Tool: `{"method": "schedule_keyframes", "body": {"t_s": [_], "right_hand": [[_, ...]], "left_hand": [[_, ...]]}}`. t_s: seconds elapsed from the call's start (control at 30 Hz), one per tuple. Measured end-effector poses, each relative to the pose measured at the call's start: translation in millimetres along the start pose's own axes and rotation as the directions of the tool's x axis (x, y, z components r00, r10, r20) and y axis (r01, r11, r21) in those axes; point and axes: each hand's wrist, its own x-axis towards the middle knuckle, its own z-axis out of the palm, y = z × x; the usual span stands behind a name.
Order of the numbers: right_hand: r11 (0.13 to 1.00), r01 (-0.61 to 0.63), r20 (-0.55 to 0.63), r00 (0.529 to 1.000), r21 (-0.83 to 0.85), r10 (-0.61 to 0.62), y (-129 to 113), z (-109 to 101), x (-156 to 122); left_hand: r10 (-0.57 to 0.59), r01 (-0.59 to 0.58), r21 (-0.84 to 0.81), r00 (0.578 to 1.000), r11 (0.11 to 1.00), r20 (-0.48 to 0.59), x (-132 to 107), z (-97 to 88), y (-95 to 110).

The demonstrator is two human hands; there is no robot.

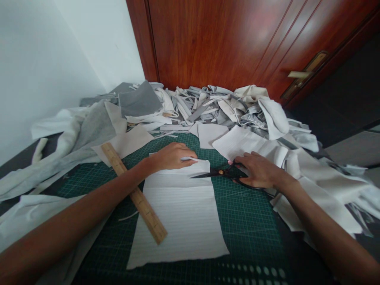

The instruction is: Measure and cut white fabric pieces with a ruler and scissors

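A sheet of white ribbed fabric [178, 217] lies flat on a green cutting mat [246, 225]. My left hand [171, 157] is at the sheet's top edge, with its fingers pressing and gripping the cloth there. My right hand [257, 170] grips black-handled scissors [221, 173]. Their pointed blades reach left across the upper part of the sheet. A wooden ruler [133, 194] lies slantwise over the sheet's left edge, under my left forearm and not touching either hand.
A large heap of white and grey fabric offcuts [208, 107] covers the mat's far side and spills along both sides. Behind it stand a reddish wooden door [219, 39] with a brass handle [297, 74] and a white wall [44, 67].
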Motion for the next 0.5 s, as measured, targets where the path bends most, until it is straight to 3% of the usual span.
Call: {"method": "schedule_keyframes", "body": {"t_s": [0.5], "right_hand": [[1.000,0.011,-0.029,1.000,-0.013,-0.011,-1.1,2.9,-4.8]], "left_hand": [[0.028,-0.028,0.010,0.999,1.000,-0.020,-0.6,4.7,-2.3]]}}
